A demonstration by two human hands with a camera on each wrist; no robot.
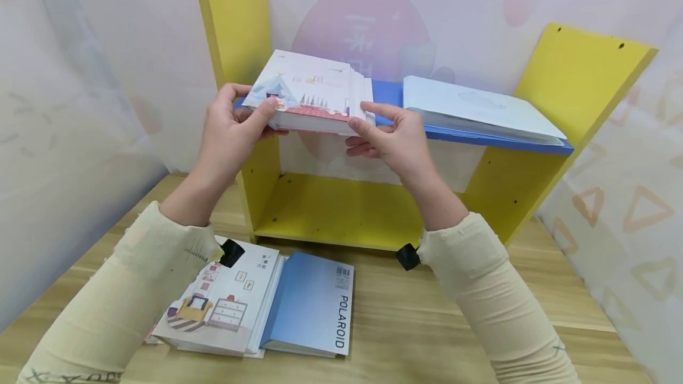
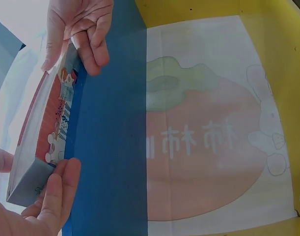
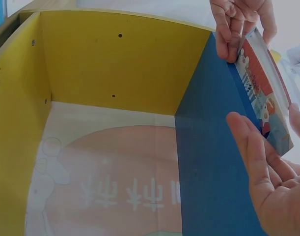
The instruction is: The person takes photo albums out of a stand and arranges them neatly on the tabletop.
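Pale patterned sheeting with a large pink-red fruit print hangs behind a light wooden tabletop (image 1: 555,307), on which stands an open yellow wooden shelf unit (image 1: 341,212) with a blue middle board (image 1: 496,138).

At the left front of the table lies a white book with a furniture drawing on its cover (image 1: 221,304), and touching its right edge lies a blue book printed POLAROID (image 1: 315,307); both lie flat, just in front of the shelf unit.

Above them, the person's left hand (image 1: 229,135), in a cream knitted sleeve, grips the left end of a thick white book with a blue-and-red illustrated cover (image 1: 315,96): the thumb is curled over the cover and the fingers are under it. This book lies flat at the left end of the blue board, near the left yellow upright. The right hand (image 1: 392,141) holds the book's right end, forefinger stretched along the page edge and the other fingers curled beneath; the left wrist view shows its thumb and fingers pinching that end.

Further right on the same board lies a flat white booklet (image 1: 480,108), apart from the held book and reaching to near the right yellow upright.
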